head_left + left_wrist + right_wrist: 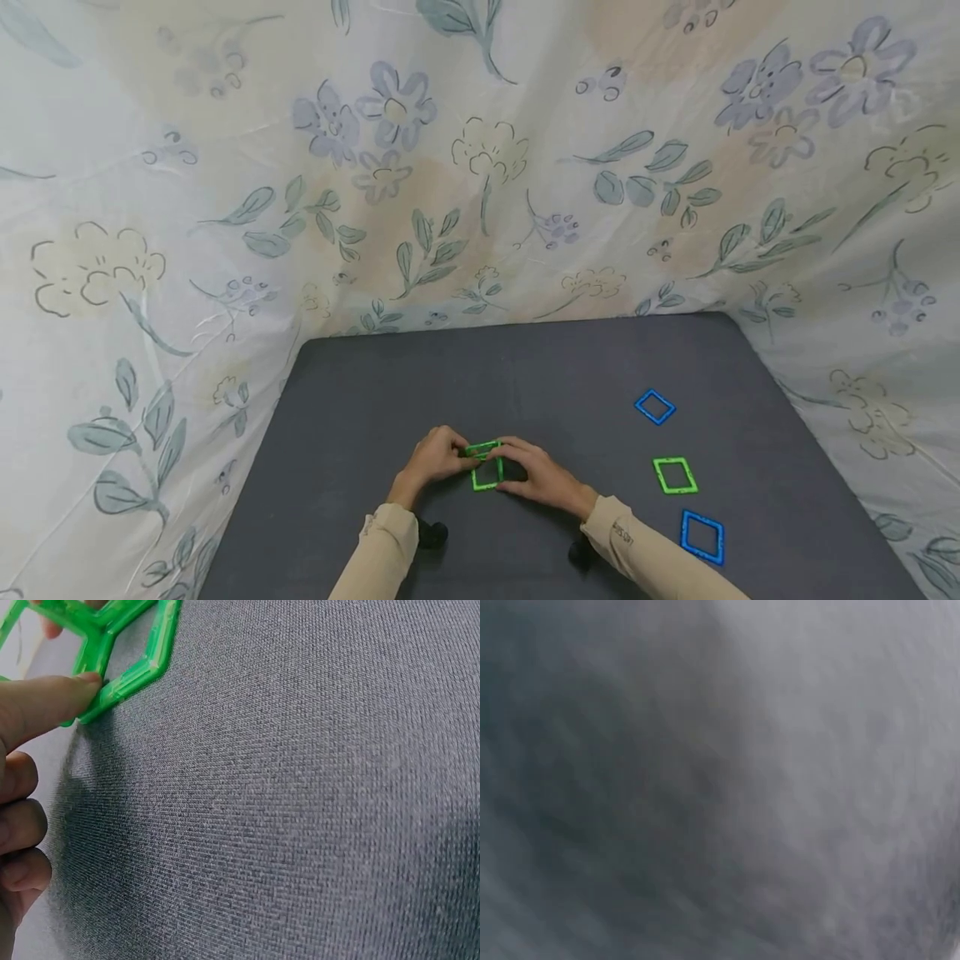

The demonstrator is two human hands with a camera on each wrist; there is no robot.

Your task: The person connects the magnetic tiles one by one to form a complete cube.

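Grey mat (pixel 360 400), green frames (pixel 486 467) between grips

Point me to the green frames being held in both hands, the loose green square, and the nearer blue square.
green frames (pixel 486 467), head view, on the lower frame's left bar between the hands.
loose green square (pixel 663 475), head view, on its left bar.
nearer blue square (pixel 702 555), head view, on its bottom bar.

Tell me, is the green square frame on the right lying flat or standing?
Flat: the green square frame lies on the grey mat, untouched.
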